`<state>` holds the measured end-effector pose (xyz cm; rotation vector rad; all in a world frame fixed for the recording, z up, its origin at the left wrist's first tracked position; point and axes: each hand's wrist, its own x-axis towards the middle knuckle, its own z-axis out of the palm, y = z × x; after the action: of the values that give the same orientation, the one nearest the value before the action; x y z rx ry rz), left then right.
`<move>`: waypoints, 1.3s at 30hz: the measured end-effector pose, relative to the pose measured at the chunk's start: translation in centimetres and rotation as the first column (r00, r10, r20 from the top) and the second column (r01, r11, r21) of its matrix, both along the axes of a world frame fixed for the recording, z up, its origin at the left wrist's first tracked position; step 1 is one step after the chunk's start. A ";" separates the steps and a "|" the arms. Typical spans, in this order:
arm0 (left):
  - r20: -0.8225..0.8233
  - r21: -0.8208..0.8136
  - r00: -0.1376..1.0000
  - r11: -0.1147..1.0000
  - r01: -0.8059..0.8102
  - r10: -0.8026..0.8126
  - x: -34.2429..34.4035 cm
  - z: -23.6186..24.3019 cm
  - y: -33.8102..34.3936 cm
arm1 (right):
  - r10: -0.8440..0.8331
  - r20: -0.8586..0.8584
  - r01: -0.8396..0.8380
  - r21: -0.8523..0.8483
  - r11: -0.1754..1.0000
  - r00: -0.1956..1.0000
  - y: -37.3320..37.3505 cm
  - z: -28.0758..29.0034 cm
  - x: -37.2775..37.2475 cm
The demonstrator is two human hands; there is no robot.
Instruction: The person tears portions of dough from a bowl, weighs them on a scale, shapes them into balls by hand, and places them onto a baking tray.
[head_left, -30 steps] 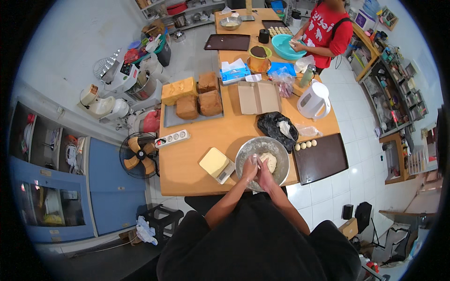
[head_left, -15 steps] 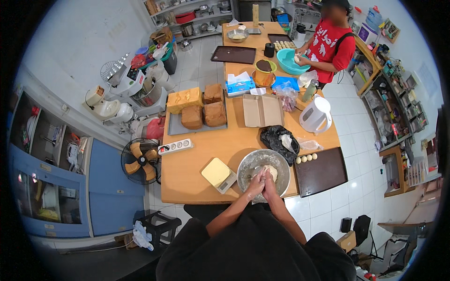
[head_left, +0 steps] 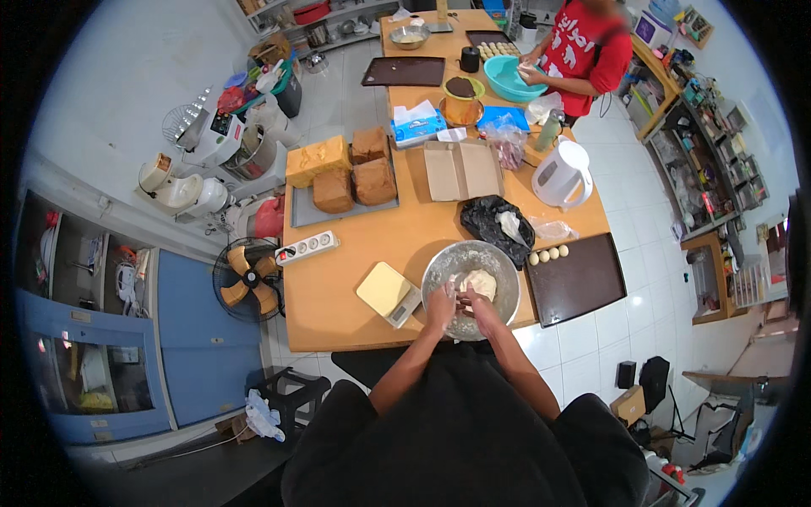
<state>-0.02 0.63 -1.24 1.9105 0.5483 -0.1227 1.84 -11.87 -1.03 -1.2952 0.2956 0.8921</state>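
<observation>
A metal mixing bowl [head_left: 509, 264] dusted with flour stands at the table's near edge. Inside it lies a pale lump of dough [head_left: 480, 284]. My left hand [head_left: 440, 306] is over the bowl's left side, its floury fingers loosely spread beside the dough. My right hand [head_left: 481, 311] hangs over the near part of the bowl, fingers stretched toward the left hand, close to the dough's near edge. Whether they touch the dough is unclear. Left of the bowl is a kitchen scale [head_left: 404, 310] with a yellow top. Several small dough balls [head_left: 549, 255] sit in a row on a dark baking tray [head_left: 579, 283].
A black plastic bag [head_left: 490, 224], an open cardboard box [head_left: 463, 171] and a white electric kettle [head_left: 561, 176] stand beyond the bowl. Bread loaves [head_left: 334, 190] fill a tray at left, behind a power strip [head_left: 307, 248]. Across the table, a person in red works over a turquoise basin [head_left: 507, 83].
My hands, pressed together over the bowl before, have come apart, the left one moving left. More of the dough shows. The whole view has shifted slightly.
</observation>
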 end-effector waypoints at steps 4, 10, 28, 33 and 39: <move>-0.123 0.033 0.992 0.999 0.015 -0.011 1.1 2.9 0.4 | -0.034 -0.023 0.033 -0.036 0.999 0.999 -0.2 -0.2 -0.3; -0.196 -0.858 0.964 0.444 -0.258 0.181 1.0 -3.5 0.6 | 0.002 0.764 0.387 -0.329 0.861 0.646 0.7 1.8 -0.5; -0.116 -0.607 0.993 0.791 -0.081 0.012 1.2 -0.9 -0.5 | -0.041 0.581 0.168 -0.167 0.972 0.813 1.6 3.9 1.0; -0.085 -0.996 0.933 0.055 -0.070 -0.350 0.6 -0.5 1.5 | 0.181 0.614 0.161 -0.459 0.873 0.768 -0.2 0.1 3.0; -0.337 -0.822 0.899 0.553 -0.137 -0.279 1.1 -1.9 1.5 | 0.281 0.750 0.240 -0.503 0.830 0.598 0.4 -0.2 1.8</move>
<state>1.12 2.14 -3.16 0.9230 0.5583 -0.7608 3.64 -11.50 -1.21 -2.1383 -0.2218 0.1168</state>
